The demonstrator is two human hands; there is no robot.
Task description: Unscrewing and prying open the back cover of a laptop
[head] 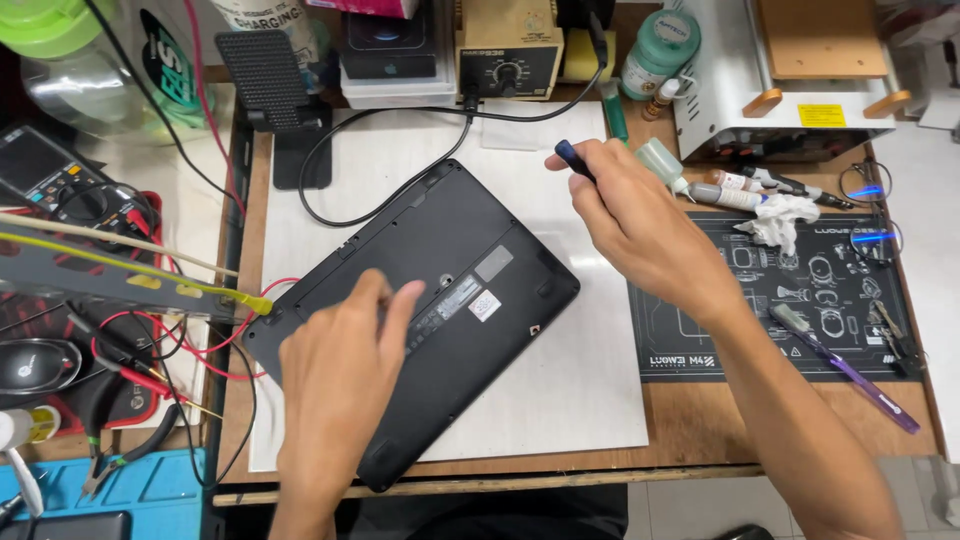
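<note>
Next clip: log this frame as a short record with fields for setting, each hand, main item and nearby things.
setting: wooden workbench with a white mat, seen from above
main item: black laptop, closed, underside up, lying at a slant on the white mat
left hand: flat on the laptop's underside, pressing near its label
right hand: raised above the mat, gripping a dark-handled screwdriver
nearby: black repair mat to the right, purple tool on it, small bottles, soldering station at the back
</note>
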